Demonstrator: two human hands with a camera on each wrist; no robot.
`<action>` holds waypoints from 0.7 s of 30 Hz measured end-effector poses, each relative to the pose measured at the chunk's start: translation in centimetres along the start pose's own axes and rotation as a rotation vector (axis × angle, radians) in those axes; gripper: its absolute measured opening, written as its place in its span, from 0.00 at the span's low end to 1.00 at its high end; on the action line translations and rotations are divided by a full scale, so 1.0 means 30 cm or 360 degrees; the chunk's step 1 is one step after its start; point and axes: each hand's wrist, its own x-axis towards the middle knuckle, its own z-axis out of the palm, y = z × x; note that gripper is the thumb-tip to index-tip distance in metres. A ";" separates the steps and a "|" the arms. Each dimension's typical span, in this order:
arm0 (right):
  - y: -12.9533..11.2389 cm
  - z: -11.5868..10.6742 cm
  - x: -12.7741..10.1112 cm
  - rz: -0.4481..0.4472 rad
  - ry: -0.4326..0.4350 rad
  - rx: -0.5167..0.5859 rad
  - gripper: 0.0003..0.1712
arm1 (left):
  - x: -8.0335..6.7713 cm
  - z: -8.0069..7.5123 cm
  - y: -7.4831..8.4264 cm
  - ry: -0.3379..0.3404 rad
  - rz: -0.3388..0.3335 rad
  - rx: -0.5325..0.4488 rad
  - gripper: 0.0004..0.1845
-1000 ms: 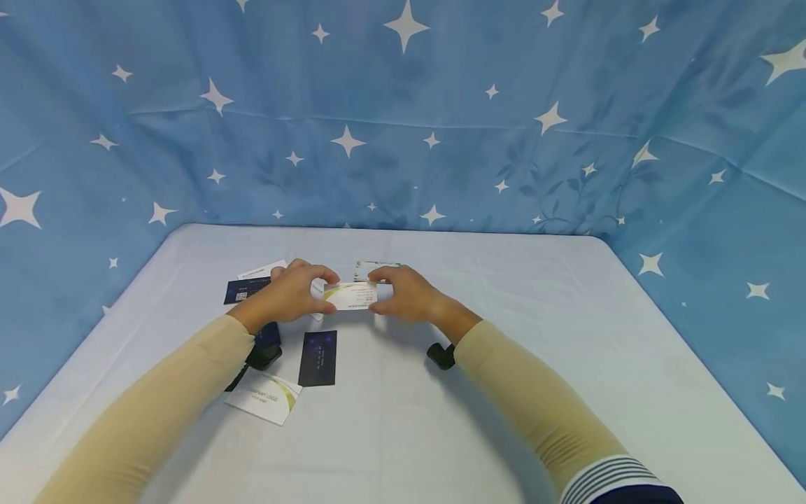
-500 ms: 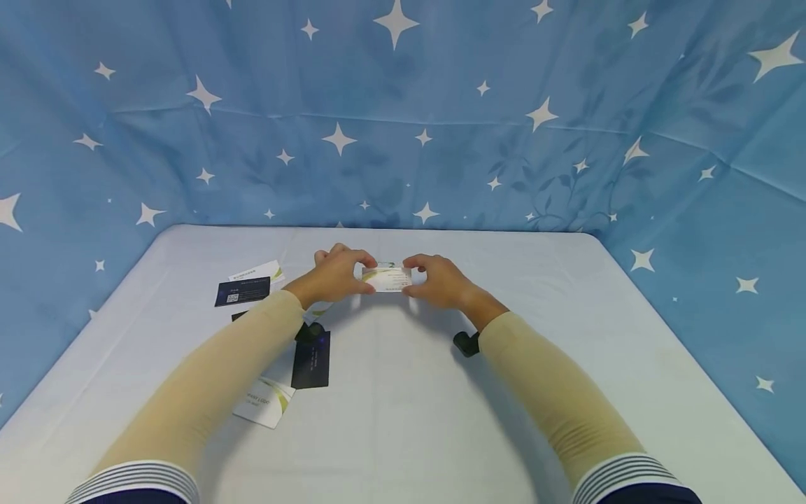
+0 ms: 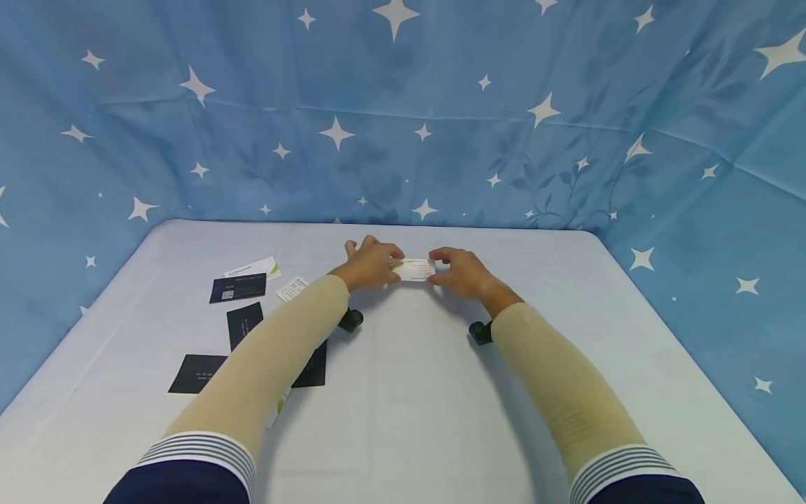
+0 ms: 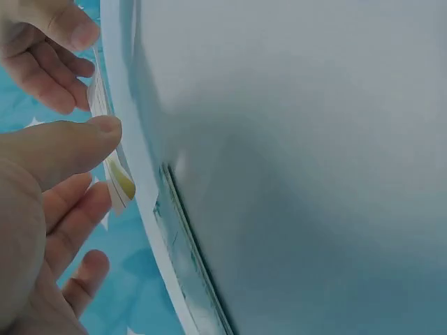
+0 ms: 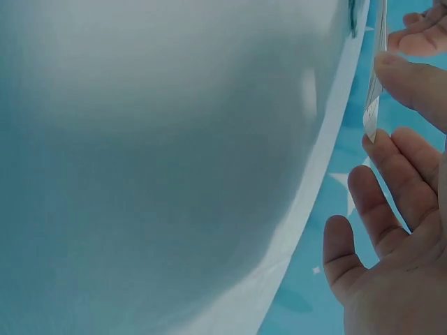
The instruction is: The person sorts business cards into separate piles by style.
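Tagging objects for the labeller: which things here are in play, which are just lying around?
In play:
- white card with green swoosh, pinched at its ends
- left hand
- right hand

Lying about on the table:
- dark card with QR code
- white card behind it
- small white card
- black cards

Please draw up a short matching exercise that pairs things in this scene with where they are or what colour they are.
Things:
1. white card with green swoosh
2. dark card with QR code
3. backdrop cloth
4. table

Descriptions:
A. blue with white stars
B. pale and plain, bearing the loose cards
C. pinched between left hand and right hand
D. lying flat at the far left, overlapping a white card

Pairs: 1-C, 2-D, 3-A, 4-B
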 end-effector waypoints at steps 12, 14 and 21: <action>0.049 0.004 0.016 0.0083 -0.0029 0.0078 0.34 | 0.038 0.034 0.043 -0.0049 -0.0075 0.0051 0.26; 0.056 0.004 0.020 0.0090 -0.0026 0.0059 0.34 | 0.044 0.034 0.049 -0.0051 -0.0074 0.0040 0.25; 0.055 0.006 0.036 0.0074 -0.0069 0.0016 0.33 | 0.058 0.031 0.052 -0.0086 -0.0139 0.0015 0.27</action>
